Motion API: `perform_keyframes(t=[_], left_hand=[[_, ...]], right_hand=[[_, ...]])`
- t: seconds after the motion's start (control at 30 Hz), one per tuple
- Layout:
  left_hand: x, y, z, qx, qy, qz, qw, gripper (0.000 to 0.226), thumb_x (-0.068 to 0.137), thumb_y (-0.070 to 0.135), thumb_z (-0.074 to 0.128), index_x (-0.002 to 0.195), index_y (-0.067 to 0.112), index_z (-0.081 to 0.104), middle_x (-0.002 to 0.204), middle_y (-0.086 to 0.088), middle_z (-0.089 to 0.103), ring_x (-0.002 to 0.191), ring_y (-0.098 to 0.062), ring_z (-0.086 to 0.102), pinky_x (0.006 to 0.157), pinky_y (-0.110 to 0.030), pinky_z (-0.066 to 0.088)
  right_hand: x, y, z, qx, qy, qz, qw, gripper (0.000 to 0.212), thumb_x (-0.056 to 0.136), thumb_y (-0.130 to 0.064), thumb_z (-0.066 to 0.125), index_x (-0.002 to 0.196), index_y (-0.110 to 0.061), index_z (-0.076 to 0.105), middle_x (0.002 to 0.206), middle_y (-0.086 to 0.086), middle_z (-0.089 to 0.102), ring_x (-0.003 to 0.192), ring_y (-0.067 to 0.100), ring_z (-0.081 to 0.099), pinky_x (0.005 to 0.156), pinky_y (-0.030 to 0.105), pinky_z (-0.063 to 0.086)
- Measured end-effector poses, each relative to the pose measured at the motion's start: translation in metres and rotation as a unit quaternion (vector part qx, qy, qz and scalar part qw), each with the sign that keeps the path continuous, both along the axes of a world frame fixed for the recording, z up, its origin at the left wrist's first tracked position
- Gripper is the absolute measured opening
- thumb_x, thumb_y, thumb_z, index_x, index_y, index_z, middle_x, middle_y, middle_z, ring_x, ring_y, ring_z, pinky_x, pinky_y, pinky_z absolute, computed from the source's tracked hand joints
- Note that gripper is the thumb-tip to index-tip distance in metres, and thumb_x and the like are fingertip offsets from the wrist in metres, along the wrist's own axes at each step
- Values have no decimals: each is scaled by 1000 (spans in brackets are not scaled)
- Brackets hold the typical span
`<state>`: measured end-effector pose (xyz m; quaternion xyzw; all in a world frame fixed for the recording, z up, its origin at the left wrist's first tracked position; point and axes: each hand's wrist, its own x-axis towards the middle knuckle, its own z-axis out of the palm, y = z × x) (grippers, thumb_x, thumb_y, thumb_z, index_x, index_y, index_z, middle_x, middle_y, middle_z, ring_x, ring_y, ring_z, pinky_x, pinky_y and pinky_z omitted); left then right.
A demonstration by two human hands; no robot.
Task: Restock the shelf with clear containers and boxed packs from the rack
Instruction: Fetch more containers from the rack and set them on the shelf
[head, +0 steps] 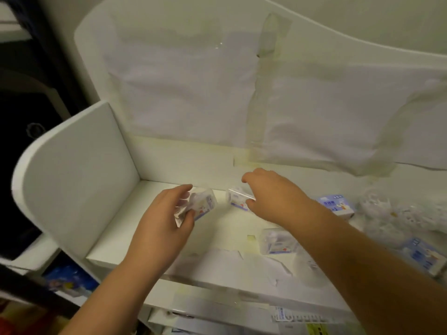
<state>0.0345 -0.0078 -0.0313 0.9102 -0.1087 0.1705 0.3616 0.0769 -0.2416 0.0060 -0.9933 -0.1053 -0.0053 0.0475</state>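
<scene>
Two hands reach over a white shelf (135, 235), each clamped on its own small clear container. The left hand (164, 218) curls its fingers and thumb round a clear container (200, 204) with a blue and white label, tilted and held just above the shelf near the upright white side panel (77, 170). The right hand (273, 197) pinches a second clear container (238, 198) between thumb and fingers, close to the back of the shelf; whether it touches the surface cannot be told. The two containers are near each other but apart. Further right on the shelf lie another clear container (278, 243), a blue boxed pack (337, 206) near the back, and a second boxed pack (425, 259) at the right edge, with crumpled clear plastic wrap (396, 213) between them. White paper sheets (183, 93) are taped across the back wall, and torn paper (229, 262) lies along the front of the shelf.
</scene>
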Motion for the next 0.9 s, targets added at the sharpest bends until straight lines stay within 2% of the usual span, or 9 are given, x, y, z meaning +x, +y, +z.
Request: perform_keyframes(t=[0.1,0.2,0.3,0.43,0.53,0.63,0.77,0.9], left_hand=[[-2,11,4,-3,-13,3,1000,40,83,14,67,120,27,59,110,16,58,98,14,52,81,1,33],[0,16,5,-10,-17,3,1000,36,84,16,67,118,28,60,109,16,59,99,11,54,80,-1,35],[1,18,7,-17,-21,2,1000,37,84,16,67,118,30,59,108,18,57,98,10,54,80,-4,37],[1,19,14,-30,-30,-2,999,36,84,15,67,117,29,60,105,21,56,97,9,55,81,-6,39],[-1,14,24,-39,-48,-12,998,33,84,14,67,113,27,62,103,26,53,94,16,53,81,-2,36],[-8,-2,37,-43,-59,-20,997,32,84,17,65,113,29,61,104,20,56,93,15,51,81,-4,36],[-29,-38,53,-43,-73,-42,996,33,85,20,65,116,29,60,107,18,57,94,1,55,78,-23,44],[-66,-91,71,-31,-91,-88,991,33,84,18,66,116,27,61,106,18,57,95,-2,55,83,-25,45]], right_hand=[[14,16,-8,-77,36,12,996,32,88,-22,59,118,-20,51,111,4,55,97,27,54,69,34,41],[19,24,-14,-93,42,9,995,31,85,-14,60,115,-18,49,106,4,56,85,25,51,64,33,39],[16,26,-13,-50,36,9,998,35,86,-11,59,119,-21,51,111,3,56,93,25,55,75,38,49],[-3,22,9,67,-6,6,998,38,90,-23,56,126,-30,51,118,-4,56,104,22,56,86,37,48],[-27,6,28,104,-84,-1,991,38,89,-30,58,126,-33,50,118,-8,56,100,18,58,85,36,49],[-58,-18,46,143,-129,-22,981,34,87,-30,62,120,-32,55,109,-12,59,94,11,57,83,34,50],[-108,-61,67,187,-183,-52,964,30,84,-29,69,112,-29,62,100,-16,61,83,0,57,79,23,49],[-184,-116,77,194,-233,-98,948,30,83,-26,72,112,-25,65,99,-13,64,83,4,58,76,11,45]])
